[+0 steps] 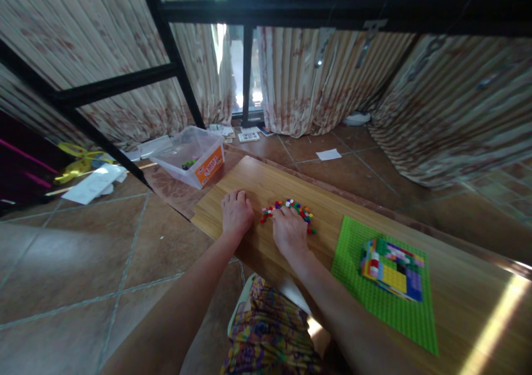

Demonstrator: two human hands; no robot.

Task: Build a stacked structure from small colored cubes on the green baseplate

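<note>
My right hand (290,232) reaches down into a loose pile of small coloured toy bricks (308,216) on the wooden table (324,198). Its fingers are bent and close together; the tips are hidden, so what they pinch cannot be made out. Left of the pile, my left hand (238,213) rests palm down on the tabletop, fingers loosely bent and slightly apart, with nothing seen in it. To the right lies a green baseplate (353,242), bearing a low brick build (393,272) with yellow, blue and mixed colours. Neither hand touches the build.
A clear plastic box (178,142) with an orange label and a few green pieces stands beyond the table's left end. Papers (328,154) lie on the tiled floor. Black metal bars (291,15) cross in front of the curtains (299,81). My patterned clothing shows below the table edge.
</note>
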